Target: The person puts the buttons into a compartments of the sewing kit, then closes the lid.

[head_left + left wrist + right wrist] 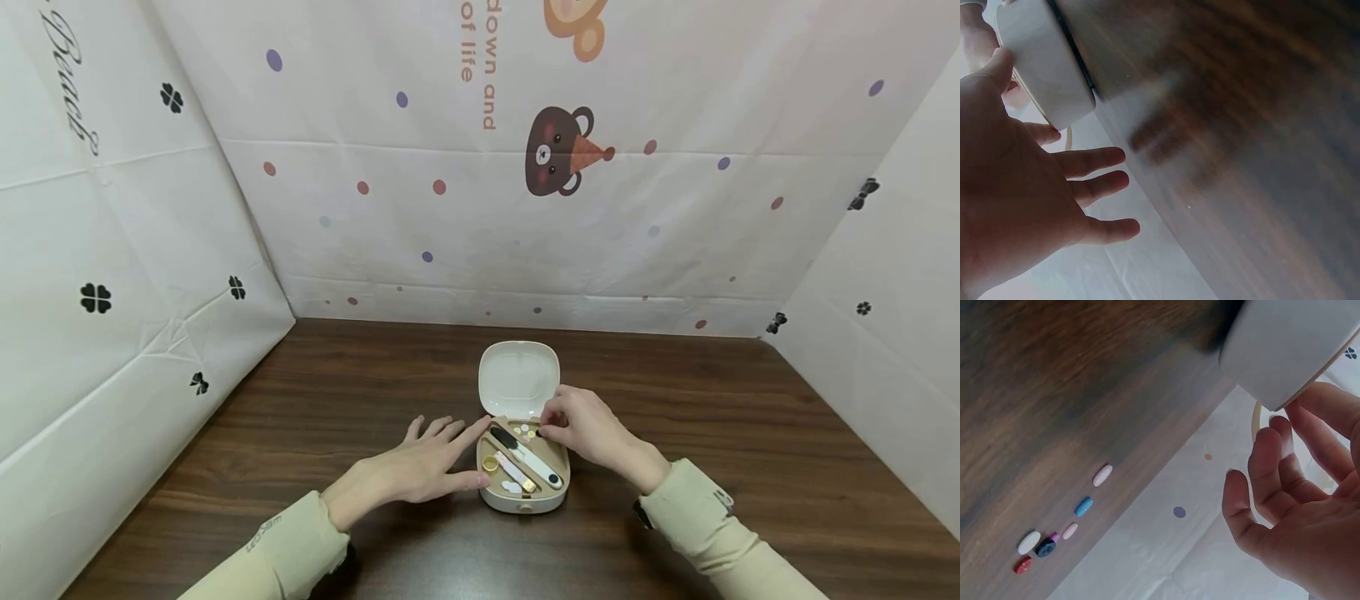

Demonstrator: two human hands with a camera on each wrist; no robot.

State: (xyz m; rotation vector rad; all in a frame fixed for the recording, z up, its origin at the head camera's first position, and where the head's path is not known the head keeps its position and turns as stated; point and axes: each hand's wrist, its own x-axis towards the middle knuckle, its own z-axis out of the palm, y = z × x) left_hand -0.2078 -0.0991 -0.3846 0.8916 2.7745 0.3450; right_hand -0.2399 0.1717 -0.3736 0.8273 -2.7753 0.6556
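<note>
A small white sewing box (pixel 525 505) stands on the table with its lid (pixel 519 379) raised. Its beige tray holds white thread snips with a black blade cover (pixel 528 458), a tape-like strip with a gold end (pixel 515 472), a gold thimble ring (pixel 491 464) and several small buttons (pixel 525 429). My left hand (pixel 423 462) steadies the box's left side, fingers spread, thumb and forefinger at the rim. At the tray's back right corner, my right hand (pixel 588 427) pinches a small black button (pixel 538 433). The box wall hides those fingertips in the right wrist view.
Loose buttons lie on the wood in the right wrist view, among them a white one (pixel 1029 542), a blue one (pixel 1084 506) and a red one (pixel 1022 565). Printed cloth walls (pixel 480 242) close off the table's back and both sides.
</note>
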